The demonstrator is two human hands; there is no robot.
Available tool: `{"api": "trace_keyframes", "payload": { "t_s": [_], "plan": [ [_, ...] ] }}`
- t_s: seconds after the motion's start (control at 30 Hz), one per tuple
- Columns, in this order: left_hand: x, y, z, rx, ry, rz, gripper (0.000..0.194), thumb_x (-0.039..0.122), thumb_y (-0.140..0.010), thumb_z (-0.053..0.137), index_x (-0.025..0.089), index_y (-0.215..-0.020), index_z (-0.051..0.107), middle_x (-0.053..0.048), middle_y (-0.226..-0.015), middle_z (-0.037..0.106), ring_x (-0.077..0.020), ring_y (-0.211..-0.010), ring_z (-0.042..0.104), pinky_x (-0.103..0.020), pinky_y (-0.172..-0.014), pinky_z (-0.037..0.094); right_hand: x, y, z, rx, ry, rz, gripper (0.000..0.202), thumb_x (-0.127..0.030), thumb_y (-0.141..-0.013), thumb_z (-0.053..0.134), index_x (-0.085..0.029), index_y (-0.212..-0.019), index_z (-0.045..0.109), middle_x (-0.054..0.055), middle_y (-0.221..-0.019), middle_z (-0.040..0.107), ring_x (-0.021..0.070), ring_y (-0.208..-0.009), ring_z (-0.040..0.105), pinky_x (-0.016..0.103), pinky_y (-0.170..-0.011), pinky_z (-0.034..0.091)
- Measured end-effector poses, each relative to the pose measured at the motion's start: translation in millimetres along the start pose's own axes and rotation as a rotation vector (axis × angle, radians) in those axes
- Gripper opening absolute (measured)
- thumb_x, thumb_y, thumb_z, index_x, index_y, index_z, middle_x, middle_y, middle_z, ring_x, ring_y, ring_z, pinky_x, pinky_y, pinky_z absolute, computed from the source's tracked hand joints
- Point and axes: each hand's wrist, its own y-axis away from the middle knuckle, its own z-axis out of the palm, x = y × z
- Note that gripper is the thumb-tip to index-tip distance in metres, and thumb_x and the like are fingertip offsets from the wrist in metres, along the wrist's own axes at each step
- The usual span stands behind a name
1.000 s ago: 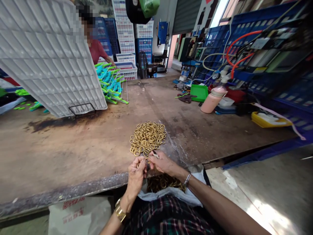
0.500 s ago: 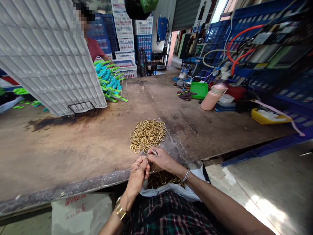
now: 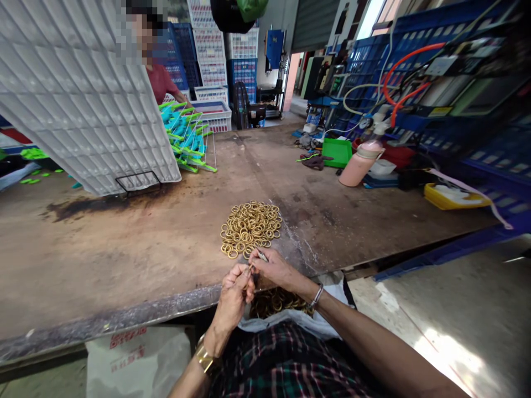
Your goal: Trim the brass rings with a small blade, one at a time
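Note:
A heap of brass-coloured rings (image 3: 251, 224) lies on the worktable (image 3: 166, 243) just beyond my hands. My left hand (image 3: 234, 290) is closed in a pinch at the table's front edge, and a sliver of a brass-coloured ring (image 3: 250, 267) shows at its fingertips. My right hand (image 3: 277, 270) is closed around a small grey metal tool (image 3: 262, 255), its exact kind hidden by the fingers. The right fingertips meet the left ones at the ring. Below the hands, more rings (image 3: 277, 301) fill an open white bag (image 3: 298, 320) at my lap.
A tall white ribbed panel (image 3: 91, 99) stands on a black wire rack (image 3: 139, 182) at left. Behind it are green and blue plastic parts (image 3: 188, 138) and a person (image 3: 161, 83). A pink bottle (image 3: 360, 165), green tray (image 3: 337, 152) and yellow tray (image 3: 452, 198) sit at right.
My hands stay together at the table edge; the fingers have shifted slightly and a brass-coloured sliver shows more clearly between them. The heap of rings looks the same.

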Motion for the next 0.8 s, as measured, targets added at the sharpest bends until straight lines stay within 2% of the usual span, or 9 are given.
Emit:
{"api": "trace_keyframes", "payload": {
  "t_s": [0.1, 0.2, 0.33, 0.43, 0.6, 0.8],
  "plan": [
    [1, 0, 0.3, -0.002, 0.049, -0.008, 0.023, 0.036, -0.073, 0.062, 0.015, -0.075, 0.052, 0.007, -0.051, 0.045, -0.0027, -0.039, 0.032, -0.015, -0.037, 0.024, 2, 1, -1, 0.031, 0.069, 0.015, 0.014, -0.020, -0.077, 0.040, -0.016, -0.073, 0.053, -0.004, -0.060, 0.051, 0.0092, -0.058, 0.047, 0.019, -0.058, 0.035],
    [2, 0, 0.9, 0.018, 0.086, 0.001, 0.024, 0.036, -0.073, 0.062, 0.016, -0.076, 0.050, 0.007, -0.052, 0.046, -0.0029, -0.040, 0.034, -0.015, -0.037, 0.024, 3, 5, -2, 0.106, 0.298, -0.014, 0.015, -0.017, -0.079, 0.038, -0.016, -0.078, 0.053, -0.002, -0.062, 0.053, 0.0098, -0.058, 0.048, 0.020, -0.057, 0.033],
    [3, -2, 0.2, 0.039, 0.061, 0.019, 0.024, 0.036, -0.073, 0.062, 0.016, -0.073, 0.048, 0.007, -0.052, 0.046, -0.0028, -0.039, 0.033, -0.015, -0.036, 0.023, 3, 15, -1, 0.037, 0.679, -0.133, 0.013, -0.015, -0.081, 0.041, -0.017, -0.083, 0.053, 0.001, -0.069, 0.057, 0.0106, -0.061, 0.048, 0.021, -0.057, 0.030],
    [1, -3, -0.8, 0.036, 0.025, 0.038, 0.025, 0.037, -0.074, 0.061, 0.016, -0.070, 0.047, 0.007, -0.051, 0.047, -0.0028, -0.038, 0.033, -0.015, -0.036, 0.023, 4, 18, 1, -0.004, 0.870, -0.113, 0.012, -0.013, -0.078, 0.047, -0.016, -0.086, 0.054, 0.003, -0.071, 0.060, 0.0121, -0.062, 0.051, 0.023, -0.057, 0.028],
    [-1, -2, -1.5, 0.032, -0.043, 0.064, 0.027, 0.040, -0.075, 0.059, 0.017, -0.069, 0.047, 0.007, -0.050, 0.046, -0.0033, -0.038, 0.033, -0.016, -0.037, 0.024, 4, 17, 4, -0.023, 0.951, -0.083, 0.013, -0.015, -0.078, 0.047, -0.016, -0.088, 0.054, 0.005, -0.074, 0.062, 0.0138, -0.064, 0.054, 0.024, -0.056, 0.028],
    [-3, -2, -4.4, 0.020, -0.082, 0.056, 0.025, 0.040, -0.075, 0.059, 0.018, -0.072, 0.047, 0.007, -0.052, 0.046, -0.0035, -0.039, 0.033, -0.016, -0.038, 0.025, 7, 16, 3, -0.088, 0.914, -0.095, 0.016, -0.015, -0.080, 0.044, -0.016, -0.093, 0.054, 0.007, -0.077, 0.064, 0.0148, -0.066, 0.056, 0.024, -0.058, 0.030]
  ]
}}
